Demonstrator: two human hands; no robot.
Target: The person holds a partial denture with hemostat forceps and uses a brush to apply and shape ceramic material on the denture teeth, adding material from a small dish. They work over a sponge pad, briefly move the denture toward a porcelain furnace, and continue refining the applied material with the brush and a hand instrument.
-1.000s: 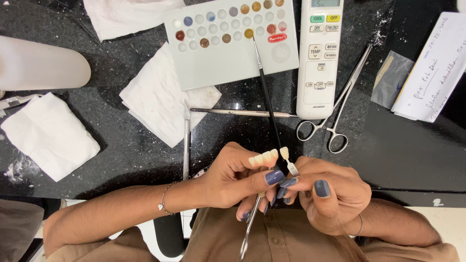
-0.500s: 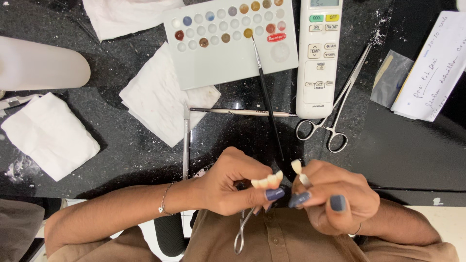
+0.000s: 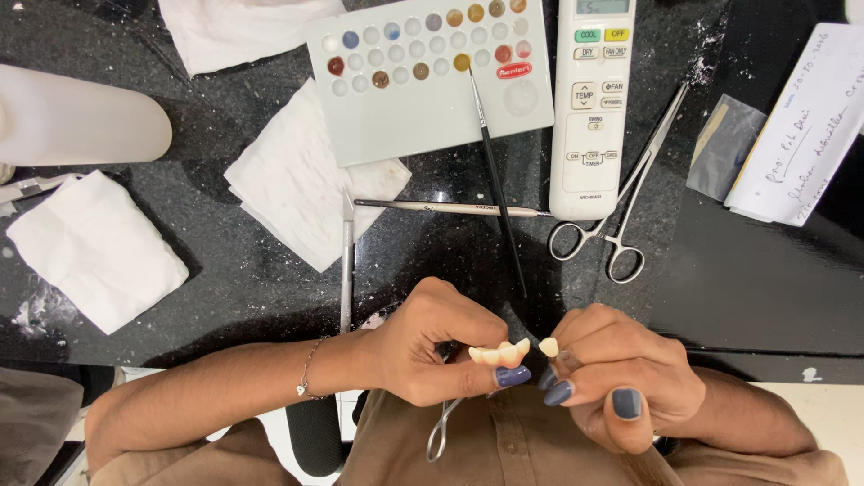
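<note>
Two hands work near the worktop edge: left hand pinches a tooth bridge, right hand grips a single tooth just beside it; fitting step, next needs fine alignment.

left hand: fingers pinched, palm down | right hand: fingers curled, pinched | hands nearly touching

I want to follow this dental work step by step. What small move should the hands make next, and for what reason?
Probably bring the single tooth in the right hand sideways to the open end of the row of teeth held by the left hand. The two pieces are level and close, yet a small gap separates them, and both hands point them toward each other.
</note>
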